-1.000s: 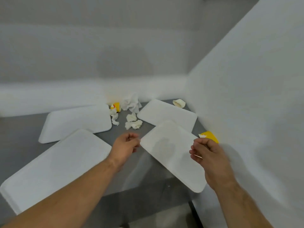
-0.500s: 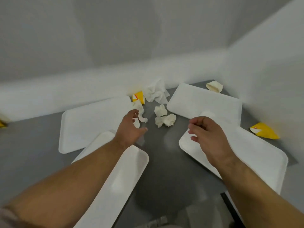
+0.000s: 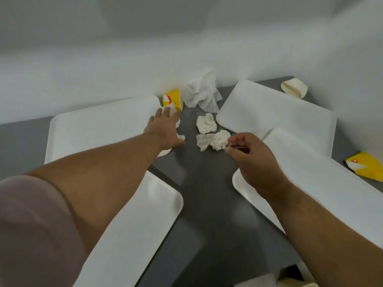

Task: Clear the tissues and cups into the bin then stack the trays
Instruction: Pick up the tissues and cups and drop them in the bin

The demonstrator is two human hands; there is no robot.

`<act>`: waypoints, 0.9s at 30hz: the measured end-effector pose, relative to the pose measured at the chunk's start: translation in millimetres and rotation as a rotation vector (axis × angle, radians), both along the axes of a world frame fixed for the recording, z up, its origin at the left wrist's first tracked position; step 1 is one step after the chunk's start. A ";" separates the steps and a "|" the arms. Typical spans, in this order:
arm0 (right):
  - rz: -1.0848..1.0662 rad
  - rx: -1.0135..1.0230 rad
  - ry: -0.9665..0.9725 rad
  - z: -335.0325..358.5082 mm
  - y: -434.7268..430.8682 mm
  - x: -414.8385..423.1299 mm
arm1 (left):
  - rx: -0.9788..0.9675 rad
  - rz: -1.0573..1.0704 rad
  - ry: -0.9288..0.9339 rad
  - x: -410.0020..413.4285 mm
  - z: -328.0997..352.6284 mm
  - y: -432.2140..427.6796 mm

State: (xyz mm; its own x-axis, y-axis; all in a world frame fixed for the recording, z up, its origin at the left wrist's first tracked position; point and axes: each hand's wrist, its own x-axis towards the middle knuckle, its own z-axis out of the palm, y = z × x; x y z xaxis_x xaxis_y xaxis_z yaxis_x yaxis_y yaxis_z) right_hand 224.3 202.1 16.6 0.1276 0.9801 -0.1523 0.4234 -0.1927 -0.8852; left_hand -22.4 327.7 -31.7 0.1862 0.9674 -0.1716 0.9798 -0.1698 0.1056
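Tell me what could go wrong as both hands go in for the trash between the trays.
The left hand reaches flat over small tissue bits toward the yellow cup at the wall; a loose grip may scatter them or push the cup away. The right hand, loosely curled, is near the crumpled tissues but may grab only one. The flattened yellow cup and pale cup behind the trays could be missed.

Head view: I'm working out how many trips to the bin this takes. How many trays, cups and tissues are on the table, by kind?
Trays: 4, white: back left, front left, back right, front right.
Cups: 3: yellow, yellow, cream.
Tissues: at least 4: large, crumpled, crumpled, bits by the left hand.
Total: 11.
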 end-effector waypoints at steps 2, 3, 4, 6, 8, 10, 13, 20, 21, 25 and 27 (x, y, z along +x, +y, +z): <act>0.041 0.002 -0.051 -5.7 15.3 3.9 | -0.032 -0.037 0.074 -0.4 -8.7 9.7; 0.069 0.002 -0.082 -8.7 23.9 5.9 | -0.045 -0.063 0.101 -0.8 -12.0 13.1; 0.094 0.008 -0.122 -12.0 33.5 7.3 | -0.054 -0.091 0.124 -1.3 -14.2 15.1; 0.131 0.047 -0.228 -18.2 53.7 9.5 | -0.054 -0.149 0.151 -1.3 -16.1 17.6; 0.169 0.096 -0.331 -23.2 74.9 9.0 | -0.029 -0.220 0.151 0.6 -16.6 17.7; 0.238 0.136 -0.443 -27.4 96.7 5.0 | 0.006 -0.271 0.076 3.0 -17.6 16.1; 0.356 0.173 -0.537 -33.3 127.0 -5.6 | 0.067 -0.322 -0.001 4.6 -20.7 9.8; 0.555 0.008 -0.899 -56.1 179.1 -35.9 | 0.137 -0.136 -0.267 -0.5 -21.0 -20.4; 0.562 -0.016 -0.938 -61.8 182.2 -37.7 | 0.157 -0.114 -0.288 -2.2 -19.6 -24.5; 0.641 0.023 -1.073 -82.8 179.8 -37.1 | 0.321 -0.140 -0.341 -14.3 -13.1 -34.9; 0.661 0.155 -1.088 -89.3 171.0 -37.7 | 0.346 -0.109 -0.350 -16.4 -13.3 -36.0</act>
